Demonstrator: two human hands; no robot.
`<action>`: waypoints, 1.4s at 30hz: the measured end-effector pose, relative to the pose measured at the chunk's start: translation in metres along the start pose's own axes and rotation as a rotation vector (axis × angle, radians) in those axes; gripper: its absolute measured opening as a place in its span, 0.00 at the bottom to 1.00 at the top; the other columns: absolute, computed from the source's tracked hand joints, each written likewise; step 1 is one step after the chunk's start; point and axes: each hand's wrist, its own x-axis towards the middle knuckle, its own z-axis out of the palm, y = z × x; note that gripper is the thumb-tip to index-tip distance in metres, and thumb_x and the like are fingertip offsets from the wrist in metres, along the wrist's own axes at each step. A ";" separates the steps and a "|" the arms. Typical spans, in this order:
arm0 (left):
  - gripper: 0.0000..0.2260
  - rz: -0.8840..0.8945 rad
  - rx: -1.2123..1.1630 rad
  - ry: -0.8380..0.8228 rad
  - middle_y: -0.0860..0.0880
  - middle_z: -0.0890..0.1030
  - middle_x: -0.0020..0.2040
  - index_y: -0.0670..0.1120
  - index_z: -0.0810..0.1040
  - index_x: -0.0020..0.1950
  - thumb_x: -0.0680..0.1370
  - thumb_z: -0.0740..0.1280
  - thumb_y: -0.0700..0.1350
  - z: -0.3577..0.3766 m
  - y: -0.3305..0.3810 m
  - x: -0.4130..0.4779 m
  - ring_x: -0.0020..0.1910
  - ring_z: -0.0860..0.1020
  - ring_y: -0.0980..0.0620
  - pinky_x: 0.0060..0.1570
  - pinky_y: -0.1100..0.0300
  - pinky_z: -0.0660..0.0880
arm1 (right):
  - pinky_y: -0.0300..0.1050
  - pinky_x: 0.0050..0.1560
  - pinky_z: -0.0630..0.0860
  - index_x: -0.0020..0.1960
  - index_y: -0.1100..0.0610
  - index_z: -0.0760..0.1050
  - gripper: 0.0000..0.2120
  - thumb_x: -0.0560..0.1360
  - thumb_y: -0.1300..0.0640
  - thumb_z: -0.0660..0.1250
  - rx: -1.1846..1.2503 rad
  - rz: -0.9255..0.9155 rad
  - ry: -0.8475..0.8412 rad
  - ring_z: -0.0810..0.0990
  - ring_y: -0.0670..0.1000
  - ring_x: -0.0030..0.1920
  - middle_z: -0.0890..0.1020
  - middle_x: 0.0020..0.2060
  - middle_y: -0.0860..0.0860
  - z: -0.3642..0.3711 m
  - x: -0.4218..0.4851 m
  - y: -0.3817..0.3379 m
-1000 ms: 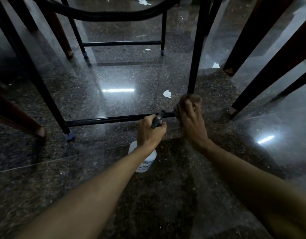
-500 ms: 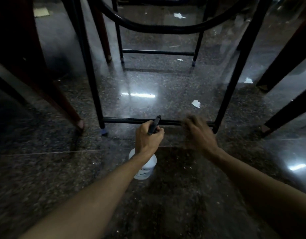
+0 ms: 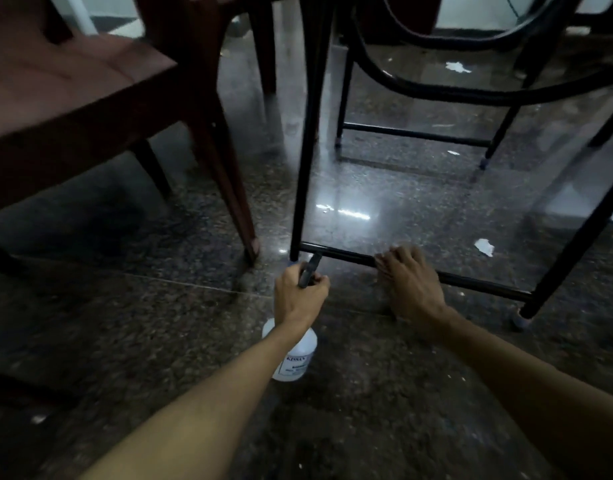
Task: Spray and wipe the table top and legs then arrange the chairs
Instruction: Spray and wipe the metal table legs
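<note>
I am low down by the table's black metal frame. My left hand [image 3: 300, 292] grips the black trigger head of a white spray bottle [image 3: 293, 362], whose nozzle sits at the foot of the near left table leg [image 3: 307, 150]. My right hand [image 3: 410, 285] lies on the low crossbar [image 3: 485, 285], its fingers curled over the bar a little right of the bottle. No cloth shows under that hand. The crossbar runs on to the near right leg [image 3: 575, 244].
A brown wooden chair [image 3: 73, 81] stands close on the left, its leg [image 3: 229, 188] almost touching the table leg. A curved black brace [image 3: 471, 93] and a far crossbar [image 3: 412, 133] lie beyond. Paper scraps [image 3: 484, 246] dot the glossy granite floor.
My right hand has slid left along the crossbar, away from the right leg and toward the left one. My view and the spray bottle have shifted left too, bringing the wooden chair into sight.
</note>
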 end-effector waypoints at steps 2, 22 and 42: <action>0.13 -0.024 0.016 0.036 0.45 0.79 0.31 0.47 0.75 0.32 0.74 0.73 0.46 -0.007 -0.005 0.008 0.32 0.79 0.45 0.31 0.54 0.73 | 0.53 0.54 0.71 0.67 0.55 0.72 0.20 0.75 0.60 0.68 0.045 0.051 -0.021 0.69 0.60 0.61 0.72 0.63 0.55 0.006 0.016 -0.021; 0.16 0.089 0.009 0.188 0.47 0.71 0.27 0.45 0.67 0.32 0.74 0.72 0.40 -0.075 -0.001 0.049 0.26 0.67 0.48 0.29 0.55 0.62 | 0.46 0.56 0.73 0.65 0.62 0.75 0.18 0.75 0.64 0.68 0.490 -0.231 0.494 0.73 0.58 0.59 0.72 0.62 0.58 -0.057 0.112 -0.127; 0.17 0.329 -0.179 0.138 0.44 0.69 0.26 0.38 0.70 0.33 0.75 0.72 0.44 -0.103 0.099 0.052 0.25 0.64 0.52 0.27 0.56 0.61 | 0.57 0.54 0.80 0.62 0.57 0.78 0.15 0.75 0.64 0.71 0.215 -0.405 0.415 0.74 0.58 0.61 0.75 0.62 0.56 -0.119 0.101 -0.092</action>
